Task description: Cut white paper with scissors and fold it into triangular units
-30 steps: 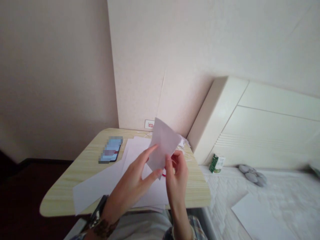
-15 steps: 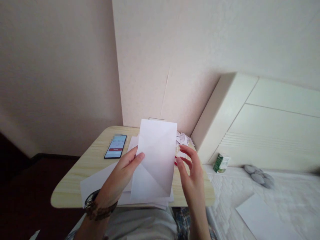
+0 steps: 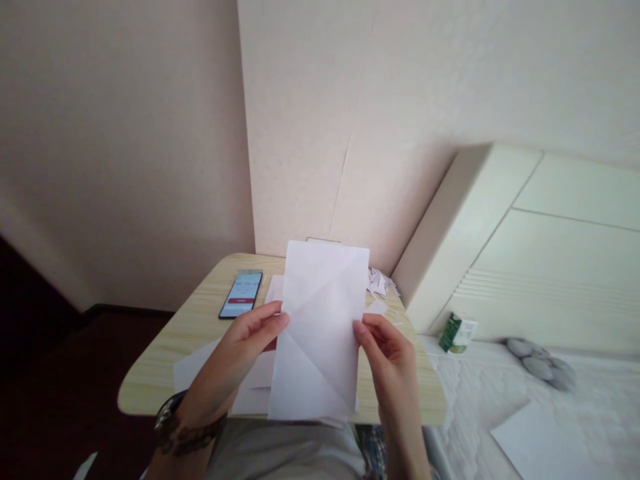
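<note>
A creased white sheet of paper (image 3: pixel 323 320) is held up in front of me, over the small wooden table (image 3: pixel 150 380). Faint diagonal fold lines cross its surface. My left hand (image 3: pixel 253 333) pinches its left edge, thumb on the near face and fingers behind. On the opposite edge, my right hand (image 3: pixel 385 347) grips the paper between thumb and fingers. Beneath and to the left lie more white sheets (image 3: pixel 253 393), partly covered by the held one and my left forearm.
A phone with a lit screen (image 3: pixel 241 295) lies at the table's back left. Crumpled paper scraps (image 3: pixel 383 283) are heaped at the back right. On the bed (image 3: pixel 465 393) are a green and white box (image 3: pixel 457 332), a grey cushion-like object (image 3: pixel 540 363) and a white sheet (image 3: pixel 540 440).
My right hand was off the paper with fingers apart; now it has closed on the right edge. The whole view has shifted slightly, moving things to the right.
</note>
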### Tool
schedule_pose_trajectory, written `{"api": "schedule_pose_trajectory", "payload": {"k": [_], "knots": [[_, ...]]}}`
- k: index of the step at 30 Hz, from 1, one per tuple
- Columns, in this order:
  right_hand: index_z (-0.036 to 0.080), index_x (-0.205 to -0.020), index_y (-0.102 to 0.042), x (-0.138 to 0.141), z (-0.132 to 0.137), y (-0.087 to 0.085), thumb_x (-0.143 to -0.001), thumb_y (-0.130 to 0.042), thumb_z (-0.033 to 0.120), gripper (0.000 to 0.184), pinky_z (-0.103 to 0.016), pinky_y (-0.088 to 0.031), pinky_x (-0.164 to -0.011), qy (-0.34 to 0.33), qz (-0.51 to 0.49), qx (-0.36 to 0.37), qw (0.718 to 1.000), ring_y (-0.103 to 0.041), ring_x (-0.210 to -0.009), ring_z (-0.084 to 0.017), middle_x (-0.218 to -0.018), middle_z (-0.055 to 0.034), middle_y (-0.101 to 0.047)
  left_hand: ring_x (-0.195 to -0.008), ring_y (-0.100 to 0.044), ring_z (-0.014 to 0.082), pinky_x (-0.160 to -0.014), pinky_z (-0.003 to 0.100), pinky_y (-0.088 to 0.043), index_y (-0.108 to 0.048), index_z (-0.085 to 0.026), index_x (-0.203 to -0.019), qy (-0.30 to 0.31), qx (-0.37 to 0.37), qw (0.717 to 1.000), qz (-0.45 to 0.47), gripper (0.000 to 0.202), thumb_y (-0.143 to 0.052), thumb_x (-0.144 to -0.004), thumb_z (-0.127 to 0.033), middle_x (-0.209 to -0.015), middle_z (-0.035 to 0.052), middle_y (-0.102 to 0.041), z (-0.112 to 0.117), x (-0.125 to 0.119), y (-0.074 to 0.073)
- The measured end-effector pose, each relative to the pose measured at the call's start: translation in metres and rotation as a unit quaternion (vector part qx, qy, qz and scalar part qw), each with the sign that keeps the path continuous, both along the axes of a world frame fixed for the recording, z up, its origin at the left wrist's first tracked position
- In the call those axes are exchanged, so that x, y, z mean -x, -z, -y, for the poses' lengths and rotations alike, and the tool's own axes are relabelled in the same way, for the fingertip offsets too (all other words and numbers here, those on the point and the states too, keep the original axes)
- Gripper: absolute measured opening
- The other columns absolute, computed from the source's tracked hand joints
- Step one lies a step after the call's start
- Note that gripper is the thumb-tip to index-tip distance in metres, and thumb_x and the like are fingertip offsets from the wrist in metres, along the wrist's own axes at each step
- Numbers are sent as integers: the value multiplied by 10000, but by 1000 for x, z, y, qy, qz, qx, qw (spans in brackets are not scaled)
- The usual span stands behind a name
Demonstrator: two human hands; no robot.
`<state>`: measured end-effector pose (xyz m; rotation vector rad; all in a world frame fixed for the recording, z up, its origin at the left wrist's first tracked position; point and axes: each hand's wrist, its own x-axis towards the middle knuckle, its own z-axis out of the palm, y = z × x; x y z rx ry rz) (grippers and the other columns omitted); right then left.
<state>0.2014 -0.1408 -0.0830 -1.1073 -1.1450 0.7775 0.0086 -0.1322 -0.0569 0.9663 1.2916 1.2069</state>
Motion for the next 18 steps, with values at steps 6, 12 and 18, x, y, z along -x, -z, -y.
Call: {"api": "schedule_pose_trajectory", "payload": {"k": [6,12,18], "knots": [[243,-1026,-738,3,6,-9,-808,-732,364,250,-341,-596,-752,-41,-76,-14,996,-742,-830,-237,-922,-43,-799,-797,-681,254,-694,322,-526,-765,-196,-830,20,-8,999,-37,390,-811,-550,-463,-778,35,-773,4,-4,-5],[238,-1170,-708,5,8,-15,-859,-683,372,340,-431,-522,-1014,11,-37,-71,997,-648,-1195,-283,-1206,-83,-747,-793,-701,285,-700,351,-550,-763,-224,-777,25,-18,997,-68,339,-836,-525,-440,-791,57,-793,7,-3,-4],[240,-1268,-675,5,8,-8,-932,-591,360,366,-483,-469,-1073,53,46,-93,993,-598,-1272,-294,-1261,-95,-721,-711,-650,235,-633,309,-535,-700,-220,-678,57,-53,996,-48,275,-797,-608,-467,-697,29,-718,4,-10,-4]]}}
